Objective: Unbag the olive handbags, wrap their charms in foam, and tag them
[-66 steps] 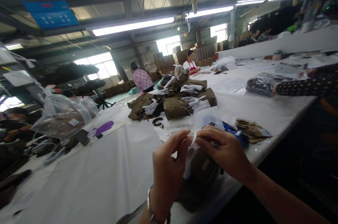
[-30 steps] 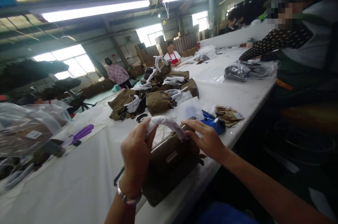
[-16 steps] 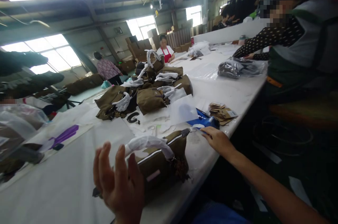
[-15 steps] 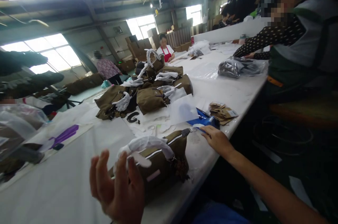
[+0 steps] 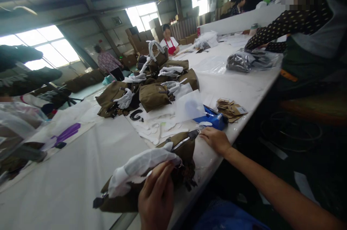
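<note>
An olive-brown handbag (image 5: 119,201) lies close in front of me on the table, its handle (image 5: 141,168) wrapped in white padding. My left hand (image 5: 158,194) is closed at the near end of that handle, fingers pressed together against the bag's side. A dark bead-like charm (image 5: 189,175) hangs just to the right of these fingers. At the bag's far end, beside the silver zipper (image 5: 180,144), my right hand (image 5: 217,141) pinches the dark end tab (image 5: 193,135) near its metal ring. The fingertips' exact hold there is too small to make out.
Beyond the bag are white cut-out strips (image 5: 151,134), a blue tape dispenser (image 5: 211,117) and a stack of brown tags (image 5: 230,110). Several similar bags (image 5: 154,96) are piled farther back. A co-worker's dotted sleeve (image 5: 287,29) reaches over a plastic-wrapped bundle (image 5: 246,60) at right.
My left hand, raised with fingers spread before, has moved right and closed at the handle's base. My right hand has shifted slightly left to the bag's end tab.
</note>
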Available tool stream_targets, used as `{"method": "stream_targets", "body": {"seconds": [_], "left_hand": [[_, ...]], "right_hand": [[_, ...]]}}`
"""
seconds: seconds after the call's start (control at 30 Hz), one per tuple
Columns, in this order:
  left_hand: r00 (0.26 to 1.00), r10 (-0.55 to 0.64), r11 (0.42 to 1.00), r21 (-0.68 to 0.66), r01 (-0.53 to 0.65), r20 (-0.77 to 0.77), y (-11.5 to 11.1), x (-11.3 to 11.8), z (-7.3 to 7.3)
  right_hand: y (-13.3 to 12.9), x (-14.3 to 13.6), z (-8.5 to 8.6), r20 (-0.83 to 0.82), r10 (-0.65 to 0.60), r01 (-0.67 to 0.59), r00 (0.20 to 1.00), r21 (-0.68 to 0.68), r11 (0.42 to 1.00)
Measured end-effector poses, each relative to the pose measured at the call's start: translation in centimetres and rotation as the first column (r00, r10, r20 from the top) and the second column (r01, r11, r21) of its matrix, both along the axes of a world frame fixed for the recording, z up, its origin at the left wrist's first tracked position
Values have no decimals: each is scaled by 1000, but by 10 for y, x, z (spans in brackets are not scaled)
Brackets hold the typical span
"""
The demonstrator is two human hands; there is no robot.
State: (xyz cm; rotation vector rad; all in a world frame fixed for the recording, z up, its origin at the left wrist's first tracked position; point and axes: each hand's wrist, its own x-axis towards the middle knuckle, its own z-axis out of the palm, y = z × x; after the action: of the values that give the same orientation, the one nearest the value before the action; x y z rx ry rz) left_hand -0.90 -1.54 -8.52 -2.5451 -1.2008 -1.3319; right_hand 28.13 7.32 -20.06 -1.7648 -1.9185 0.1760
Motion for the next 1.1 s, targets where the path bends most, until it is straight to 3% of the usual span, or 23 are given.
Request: {"method": "stream_targets", "body": {"seconds": [0.1,0.23,0.3,0.4,0.5,0.57,0.63,0.73,0.8,0.83,0.9,1.0,1.07,1.1], "left_hand": [[978,124,955,-289,-72,165,-1,6,7],[944,150,838,-544,37,294,-4,15,13],[960,141,817,-577,26,242,-3,18,13],[971,161,858,-512,-50,175,-1,24,10],[970,94,892,-452,18,224,0,27,7],[960,12,873,-471,126,280,-1,28,7],[940,-92,795,-544,268,328,-1,28,8],[886,-236,571,-682,458,398,-1,26,9],[877,-228,455,-750,479,422,-2,23,8],[887,-204,434,-775,460,413,-2,22,8],[917,-144,448,-801,396,373,-4,20,7],[949,-87,538,-788,300,303,-8,21,8],[963,-96,595,-761,257,251,-9,24,10],[968,-118,617,-747,246,222,-10,27,12]], "right_hand": [[-1,0,4,-3,1,-1,1000,27,1000],[-13,2,16,-45,14,-8,999,116,993],[-27,1,26,-98,29,-9,995,201,979],[-57,-7,48,-315,60,58,947,351,934],[-92,-23,76,-599,87,158,796,344,926],[-111,-37,95,-717,136,127,684,301,945],[-122,-52,108,-788,196,49,584,275,960],[-124,-66,111,-854,243,-22,460,263,965],[-121,-65,103,-889,224,6,399,247,969],[-118,-62,98,-903,201,40,378,234,972],[-116,-51,88,-898,139,111,418,202,973],[-118,-39,81,-685,81,209,724,330,921],[-124,-40,83,-415,134,116,900,525,843],[-127,-43,84,-289,202,8,936,590,807]]}}
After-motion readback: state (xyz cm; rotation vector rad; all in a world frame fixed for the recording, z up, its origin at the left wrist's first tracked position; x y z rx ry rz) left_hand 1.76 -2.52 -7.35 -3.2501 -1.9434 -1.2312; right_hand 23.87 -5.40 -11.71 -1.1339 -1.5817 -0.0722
